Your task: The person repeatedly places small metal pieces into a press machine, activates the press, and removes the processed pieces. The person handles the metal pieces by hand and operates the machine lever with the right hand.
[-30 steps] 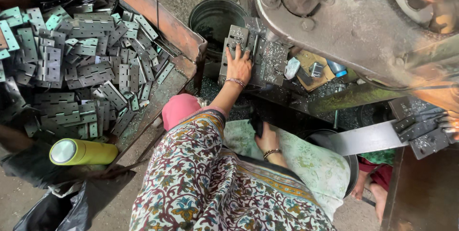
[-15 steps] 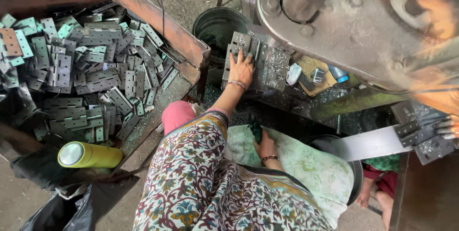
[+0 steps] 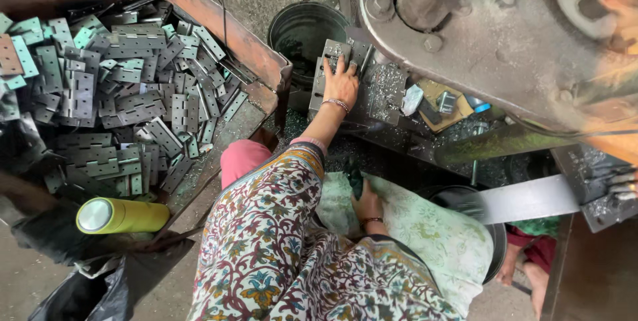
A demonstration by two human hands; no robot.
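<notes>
— What is held by the left hand [image 3: 341, 83]?
— A grey metal plate [image 3: 330, 62], at upper centre beside the dark bucket [image 3: 302, 32], is pressed under spread fingers.
— And the right hand [image 3: 367, 207]?
— It is rested on green cloth [image 3: 435, 234], lower centre; its grip cannot be told.

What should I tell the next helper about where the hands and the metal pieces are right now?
Left hand: pressed flat on a grey hinge plate on the press bed.
Right hand: resting in the lap on green cloth, holding no metal part.
Hinge pile: heaped in the rusty tray at left.
Dark bucket sits behind the press bed; its contents can't be seen.
</notes>
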